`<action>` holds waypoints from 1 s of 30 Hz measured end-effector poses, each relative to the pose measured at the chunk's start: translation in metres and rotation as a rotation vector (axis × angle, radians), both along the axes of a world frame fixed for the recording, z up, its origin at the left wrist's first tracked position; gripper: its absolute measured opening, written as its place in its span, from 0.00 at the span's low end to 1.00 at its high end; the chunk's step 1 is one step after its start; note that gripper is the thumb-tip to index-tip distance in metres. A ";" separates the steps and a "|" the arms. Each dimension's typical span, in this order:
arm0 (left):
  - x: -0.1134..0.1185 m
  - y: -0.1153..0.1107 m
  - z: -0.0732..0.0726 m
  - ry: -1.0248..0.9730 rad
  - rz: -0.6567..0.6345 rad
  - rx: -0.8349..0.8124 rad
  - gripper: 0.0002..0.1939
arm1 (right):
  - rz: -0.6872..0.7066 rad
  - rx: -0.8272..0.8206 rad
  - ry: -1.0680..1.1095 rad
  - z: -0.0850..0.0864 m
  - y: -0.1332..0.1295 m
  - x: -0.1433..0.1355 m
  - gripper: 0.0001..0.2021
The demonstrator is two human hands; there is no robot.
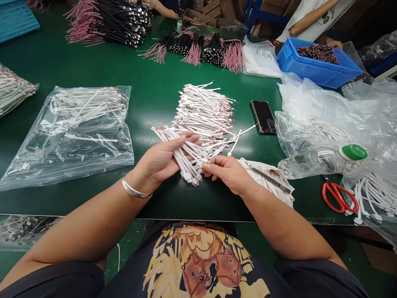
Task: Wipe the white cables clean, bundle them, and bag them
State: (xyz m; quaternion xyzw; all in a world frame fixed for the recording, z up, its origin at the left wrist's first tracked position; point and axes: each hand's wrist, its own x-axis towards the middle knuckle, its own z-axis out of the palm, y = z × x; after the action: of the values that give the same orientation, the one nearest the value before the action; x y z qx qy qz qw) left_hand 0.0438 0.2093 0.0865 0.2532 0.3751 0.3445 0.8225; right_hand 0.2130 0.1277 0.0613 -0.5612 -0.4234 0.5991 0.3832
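A bundle of short white cables [182, 159] with white connectors and reddish wire tips lies across my left hand [158, 159], its thumb over them. My right hand [228, 171] pinches a connector end at the bundle's right side; the fingertips partly hide which cable it is. Just beyond both hands, a larger pile of the same white cables [203, 109] lies on the green table [151, 103]. A few loose cables stick out to the right of that pile, near my right hand.
At left is a clear bag of white cables [83, 124]. To the right are a phone [263, 117], tweezers [268, 177] on a cloth [282, 192], a plastic bottle [319, 161] and red scissors [339, 198]. Black-and-pink cable bundles [114, 25] and a blue bin [319, 70] stand farther back.
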 end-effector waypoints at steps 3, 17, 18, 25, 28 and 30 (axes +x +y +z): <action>0.000 0.001 0.000 -0.010 0.011 0.001 0.09 | -0.003 -0.015 0.001 0.000 0.000 0.000 0.15; 0.000 -0.001 0.002 -0.039 0.016 -0.002 0.09 | 0.112 -0.032 0.010 0.001 -0.001 -0.001 0.15; 0.000 -0.001 0.002 -0.049 0.018 0.002 0.09 | 0.127 -0.035 0.004 0.001 -0.002 -0.001 0.14; 0.002 0.000 0.003 -0.065 0.078 -0.002 0.08 | 0.239 -0.045 -0.089 0.003 -0.004 0.000 0.13; 0.002 0.000 0.002 -0.054 0.093 0.003 0.08 | 0.224 -0.034 -0.094 0.002 -0.004 0.000 0.13; 0.003 -0.001 0.002 -0.048 0.098 -0.005 0.08 | 0.225 -0.034 -0.090 0.002 -0.003 0.000 0.14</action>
State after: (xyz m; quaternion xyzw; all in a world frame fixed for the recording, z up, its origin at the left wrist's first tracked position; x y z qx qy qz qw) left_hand 0.0469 0.2088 0.0884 0.2243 0.3680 0.3893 0.8141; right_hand 0.2131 0.1242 0.0632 -0.5427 -0.4904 0.6197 0.2845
